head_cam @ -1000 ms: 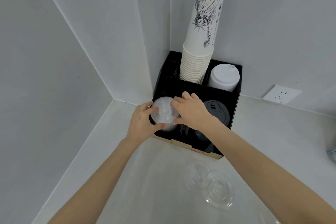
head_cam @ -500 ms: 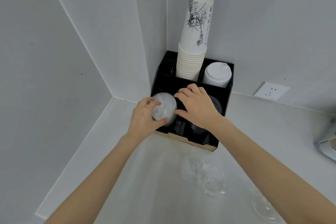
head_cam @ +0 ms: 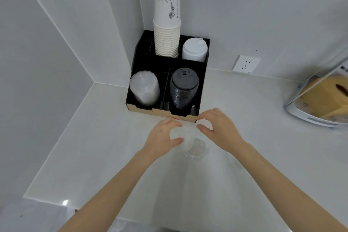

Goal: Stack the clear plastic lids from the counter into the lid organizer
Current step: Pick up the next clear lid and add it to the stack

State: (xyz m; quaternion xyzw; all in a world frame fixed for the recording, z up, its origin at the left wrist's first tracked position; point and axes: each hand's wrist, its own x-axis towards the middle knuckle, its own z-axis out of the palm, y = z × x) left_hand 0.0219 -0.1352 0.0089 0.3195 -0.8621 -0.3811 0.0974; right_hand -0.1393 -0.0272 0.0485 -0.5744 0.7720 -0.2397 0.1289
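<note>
White counter (head_cam: 94,147) fills the lower frame, meeting grey walls at a corner. Black lid organizer (head_cam: 202,88) sits pushed into that corner, its brown cardboard edge facing the person.

Back row of organizer: tall stack of white paper cups (head_cam: 166,30) with a line drawing on the top cup, and to its right a stack of white lids (head_cam: 194,50). Front row: stack of clear lids (head_cam: 144,87) in the left compartment, stack of black lids (head_cam: 183,90) in the right one.

At right edge, a partly seen container (head_cam: 320,103) with something tan inside. Wall socket (head_cam: 246,63) on the back wall, right of the organizer.

Both bare forearms reach in from below. Left hand (head_cam: 162,137) and right hand (head_cam: 218,130) meet just in front of the organizer's edge, fingers curled on opposite sides of a clear lid (head_cam: 185,132), gripping it between them above the counter. Lid blurred and faint; exact tilt cannot be told.

Another clear lid (head_cam: 195,149) lies on the counter just below the hands. A third, very faint (head_cam: 236,164), beneath the right wrist
</note>
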